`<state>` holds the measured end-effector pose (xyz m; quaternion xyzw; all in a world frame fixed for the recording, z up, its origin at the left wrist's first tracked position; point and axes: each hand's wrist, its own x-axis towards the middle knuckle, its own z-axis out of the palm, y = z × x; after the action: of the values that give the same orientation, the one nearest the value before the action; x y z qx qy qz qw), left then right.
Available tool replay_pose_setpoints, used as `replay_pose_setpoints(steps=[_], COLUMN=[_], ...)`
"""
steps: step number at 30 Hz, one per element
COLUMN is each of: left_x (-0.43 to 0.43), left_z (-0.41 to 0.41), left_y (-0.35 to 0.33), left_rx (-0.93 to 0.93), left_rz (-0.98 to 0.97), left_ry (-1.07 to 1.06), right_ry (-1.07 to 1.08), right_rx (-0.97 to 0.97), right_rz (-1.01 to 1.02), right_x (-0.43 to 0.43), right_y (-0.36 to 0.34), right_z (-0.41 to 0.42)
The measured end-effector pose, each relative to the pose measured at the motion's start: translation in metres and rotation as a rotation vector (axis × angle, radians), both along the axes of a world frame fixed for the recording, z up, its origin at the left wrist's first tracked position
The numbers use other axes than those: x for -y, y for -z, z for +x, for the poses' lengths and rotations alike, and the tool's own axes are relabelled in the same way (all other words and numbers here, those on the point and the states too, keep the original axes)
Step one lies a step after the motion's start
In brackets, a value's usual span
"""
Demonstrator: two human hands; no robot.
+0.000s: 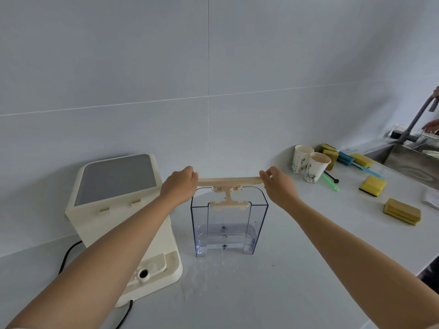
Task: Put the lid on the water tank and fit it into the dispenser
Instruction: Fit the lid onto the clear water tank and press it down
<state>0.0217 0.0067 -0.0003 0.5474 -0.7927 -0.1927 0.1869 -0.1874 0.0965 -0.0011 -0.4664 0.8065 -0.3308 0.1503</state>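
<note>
A clear plastic water tank (pixel 259 224) stands upright on the white counter, open at the top. A cream lid (pixel 229 180) hovers level just above its rim, with a cream bracket hanging from it into the tank. My left hand (pixel 179 185) grips the lid's left end and my right hand (pixel 278 184) pinches its right end. The cream dispenser (pixel 118 210) with a grey top panel stands left of the tank, its rear bay facing me.
Water is spilled on the counter (pixel 237 293) in front of the tank. A black cord (pixel 69 255) trails from the dispenser. Two paper cups (pixel 308 166), several yellow sponges (pixel 371 185) and a brush lie at right. A sink (pixel 413 162) with another person's hands is far right.
</note>
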Motion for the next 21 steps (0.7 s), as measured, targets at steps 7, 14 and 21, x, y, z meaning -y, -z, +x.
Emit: replay_pose_setpoints(steps=[7,14,21], left_x=[-0.016,-0.029,-0.034], left_z=[0.005,0.006,0.008], left_y=[0.014,0.025,0.027], left_rx=[0.188,0.306,0.31], left_rz=[-0.121,-0.115,-0.131], left_ry=[0.068,0.111,0.105], right_ry=[-0.002,-0.034,-0.044], right_rx=[-0.119,-0.341,-0.371], right_rz=[0.077,0.152,0.167], right_x=[-0.015,-0.028,-0.029], right_y=[0.015,0.026,0.03], right_z=[0.009,0.015,0.015])
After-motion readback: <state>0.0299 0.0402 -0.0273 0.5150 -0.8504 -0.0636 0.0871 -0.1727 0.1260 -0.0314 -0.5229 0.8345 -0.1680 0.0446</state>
